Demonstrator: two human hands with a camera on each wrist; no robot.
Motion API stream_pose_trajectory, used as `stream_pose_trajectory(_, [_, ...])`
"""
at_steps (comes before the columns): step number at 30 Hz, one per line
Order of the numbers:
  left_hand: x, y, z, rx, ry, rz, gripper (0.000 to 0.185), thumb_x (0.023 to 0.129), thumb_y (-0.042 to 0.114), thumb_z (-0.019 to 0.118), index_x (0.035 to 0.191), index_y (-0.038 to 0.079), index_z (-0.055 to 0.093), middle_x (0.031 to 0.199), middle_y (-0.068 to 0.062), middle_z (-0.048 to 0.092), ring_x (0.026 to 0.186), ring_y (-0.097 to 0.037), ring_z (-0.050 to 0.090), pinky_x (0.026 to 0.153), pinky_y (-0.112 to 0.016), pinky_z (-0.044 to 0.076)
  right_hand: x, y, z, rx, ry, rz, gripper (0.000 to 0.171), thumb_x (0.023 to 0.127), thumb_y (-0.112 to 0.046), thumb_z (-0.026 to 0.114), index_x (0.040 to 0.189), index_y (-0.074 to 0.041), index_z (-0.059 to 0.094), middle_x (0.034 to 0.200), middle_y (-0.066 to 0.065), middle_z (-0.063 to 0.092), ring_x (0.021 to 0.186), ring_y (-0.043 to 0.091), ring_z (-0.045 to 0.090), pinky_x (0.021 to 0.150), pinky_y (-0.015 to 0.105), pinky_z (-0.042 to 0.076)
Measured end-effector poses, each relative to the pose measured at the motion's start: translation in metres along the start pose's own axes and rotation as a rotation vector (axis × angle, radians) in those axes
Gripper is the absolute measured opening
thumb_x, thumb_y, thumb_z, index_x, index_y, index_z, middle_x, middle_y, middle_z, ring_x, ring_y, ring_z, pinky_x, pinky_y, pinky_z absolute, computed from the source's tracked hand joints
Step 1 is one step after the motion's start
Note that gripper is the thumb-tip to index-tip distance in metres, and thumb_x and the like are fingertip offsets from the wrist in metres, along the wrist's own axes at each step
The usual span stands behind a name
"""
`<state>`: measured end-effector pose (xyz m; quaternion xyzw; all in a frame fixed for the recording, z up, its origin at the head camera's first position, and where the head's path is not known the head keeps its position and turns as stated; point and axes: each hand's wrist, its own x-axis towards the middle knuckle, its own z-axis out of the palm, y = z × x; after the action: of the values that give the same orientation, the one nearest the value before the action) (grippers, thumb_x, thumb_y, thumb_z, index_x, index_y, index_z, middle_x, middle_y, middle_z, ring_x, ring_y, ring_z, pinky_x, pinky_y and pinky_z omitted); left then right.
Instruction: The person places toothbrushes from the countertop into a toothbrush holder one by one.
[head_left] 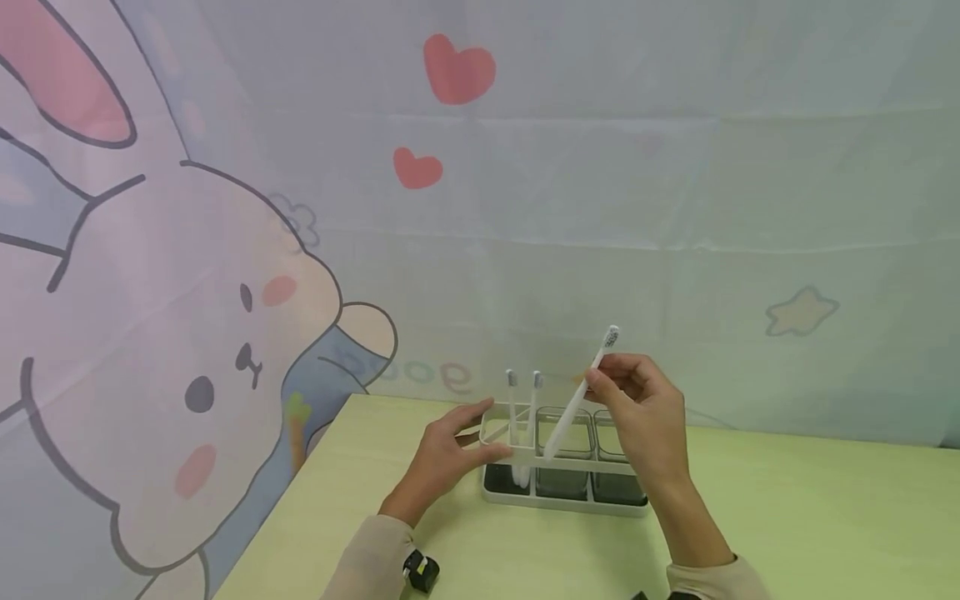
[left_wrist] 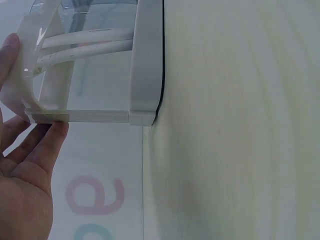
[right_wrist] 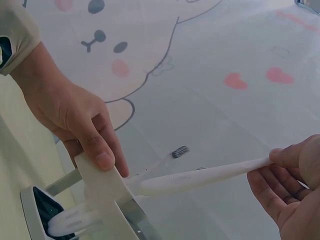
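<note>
My left hand grips the left end of a white toothbrush holder, thumb at the front of its upper rim and fingers behind. Two white toothbrushes stand in the left compartment, bristles up; their handles cross the open side in the left wrist view. Between thumb and fingers, my right hand pinches a third white toothbrush just below its head. This brush tilts, head up to the right, its handle end close over the holder's front rim near the middle compartment.
Clear cups sit in the middle and right compartments. The holder rests on a pale yellow-green table, before a hanging cloth printed with a rabbit and hearts. A small black device is at the left sleeve.
</note>
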<state>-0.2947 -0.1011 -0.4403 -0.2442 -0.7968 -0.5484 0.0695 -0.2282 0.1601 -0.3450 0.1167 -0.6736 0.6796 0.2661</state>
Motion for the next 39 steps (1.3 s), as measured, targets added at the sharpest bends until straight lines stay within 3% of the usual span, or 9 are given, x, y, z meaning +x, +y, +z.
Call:
stream_pose_trajectory(9, [0.0,-0.004,-0.002,0.0,0.003,0.014,0.074,0.089,0.022,0.09,0.153,0.007,0.058,0.146,-0.014,0.061,0.136,-0.035,0.058,0.108,-0.038,0.056,-0.001,0.01,0.018,0.007,0.029,-0.034,0.019,0.099,-0.001,0.076,0.115,0.005,0.067,0.104,0.017,0.069,0.087,0.019,0.072,0.084,0.032,0.067])
stream_pose_trajectory(23, [0.001,-0.001,-0.003,-0.006,0.005,0.027,0.074,0.088,0.021,0.091,0.153,0.006,0.058,0.145,-0.014,0.061,0.136,-0.035,0.058,0.107,-0.033,0.056,-0.006,0.019,0.036,0.011,0.089,-0.085,0.018,0.098,0.0,0.076,0.113,0.007,0.067,0.102,0.018,0.069,0.087,0.015,0.072,0.084,0.028,0.066])
stream_pose_trajectory(39, [0.002,0.002,0.0,0.007,0.009,0.004,0.073,0.089,0.021,0.09,0.153,0.008,0.058,0.146,-0.013,0.061,0.136,-0.035,0.058,0.108,-0.036,0.056,-0.009,0.03,0.038,-0.035,0.04,-0.057,0.016,0.099,-0.002,0.076,0.113,0.003,0.068,0.102,0.016,0.069,0.087,0.019,0.07,0.079,0.022,0.064])
